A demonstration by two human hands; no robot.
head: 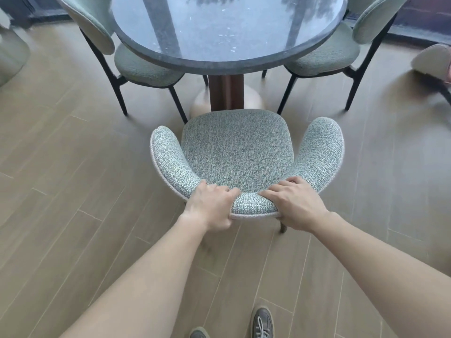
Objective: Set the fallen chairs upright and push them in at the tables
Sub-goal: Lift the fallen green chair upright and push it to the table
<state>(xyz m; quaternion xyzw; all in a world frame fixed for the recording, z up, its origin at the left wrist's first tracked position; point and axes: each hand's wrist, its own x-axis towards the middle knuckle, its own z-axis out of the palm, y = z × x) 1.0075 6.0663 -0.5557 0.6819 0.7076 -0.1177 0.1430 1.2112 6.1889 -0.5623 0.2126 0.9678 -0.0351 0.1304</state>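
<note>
A pale green fabric chair [236,147] stands upright in front of me, its seat facing the round dark table [229,32]. The seat's front edge sits just short of the table's rim, near the brown pedestal [228,92]. My left hand [211,207] grips the curved backrest at its top left of centre. My right hand [294,203] grips the same backrest right of centre. Both hands wrap over the padded edge, thumbs behind it.
Two matching chairs stand tucked at the table, one at the left [144,67] and one at the right [324,59]. Part of another chair [433,62] shows at the right edge and another [12,54] at the left edge. Wood-look floor lies all around; my shoes [262,323] are below.
</note>
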